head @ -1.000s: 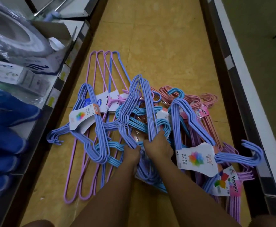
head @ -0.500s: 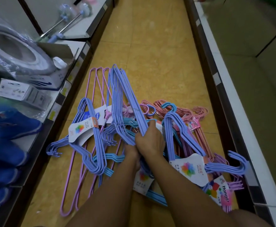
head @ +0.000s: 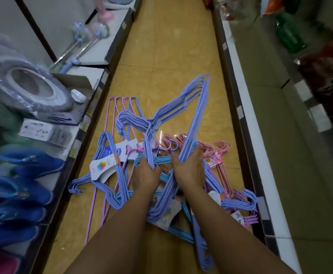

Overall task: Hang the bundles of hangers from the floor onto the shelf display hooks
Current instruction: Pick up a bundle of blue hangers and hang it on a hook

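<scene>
Lavender hanger bundle (head: 189, 115) is raised over the floor pile (head: 217, 175), gripped by both hands: left hand (head: 145, 175) and right hand (head: 189, 171) curled round its wires. Nothing visibly hung; several bundles remain on the floor (head: 171, 46). No display hooks in view. Early stage.

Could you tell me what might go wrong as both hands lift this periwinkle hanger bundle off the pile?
The lifted periwinkle bundle crosses the light blue hangers beneath, so it may snag and drag them along. The left hand and right hand grip thin wires, so the bundle could fan apart.
</scene>
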